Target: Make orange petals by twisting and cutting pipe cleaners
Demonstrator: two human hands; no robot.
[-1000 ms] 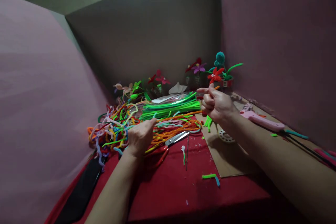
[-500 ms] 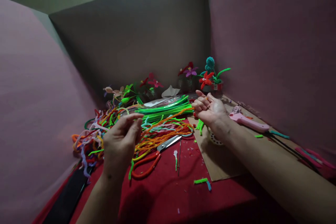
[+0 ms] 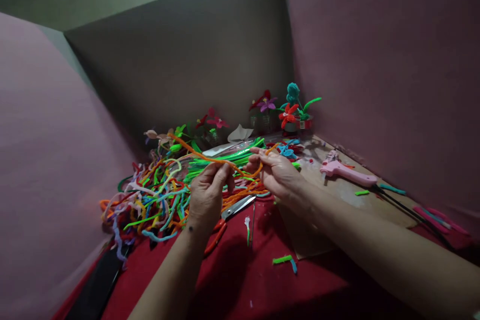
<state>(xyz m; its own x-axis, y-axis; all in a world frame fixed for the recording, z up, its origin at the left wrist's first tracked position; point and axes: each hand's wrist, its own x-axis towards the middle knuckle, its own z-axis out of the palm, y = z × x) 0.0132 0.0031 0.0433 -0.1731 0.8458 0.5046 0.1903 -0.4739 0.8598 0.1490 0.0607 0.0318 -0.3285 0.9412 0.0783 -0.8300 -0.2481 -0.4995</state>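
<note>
My left hand [image 3: 208, 195] and my right hand [image 3: 275, 172] are raised close together over the red cloth [image 3: 243, 280]. Both pinch one orange pipe cleaner [image 3: 210, 157], which runs from the right fingers through the left fingers and up to the left. Under the hands lies a tangled heap of pipe cleaners [image 3: 150, 195] in many colours. Just below my left hand lie scissors [image 3: 232, 210] with red handles. A bundle of straight green pipe cleaners [image 3: 225, 157] lies behind the hands.
A pink glue gun [image 3: 348, 172] with a black cord lies on a cardboard sheet [image 3: 337, 195] at the right. Pipe-cleaner flowers [image 3: 290, 110] stand along the back wall. Short cut pieces [image 3: 283, 260] lie on the cloth. Pink walls close in on both sides.
My left hand rose from the heap and drew out the orange pipe cleaner. My right hand came left and down to meet it, and both now hold it.
</note>
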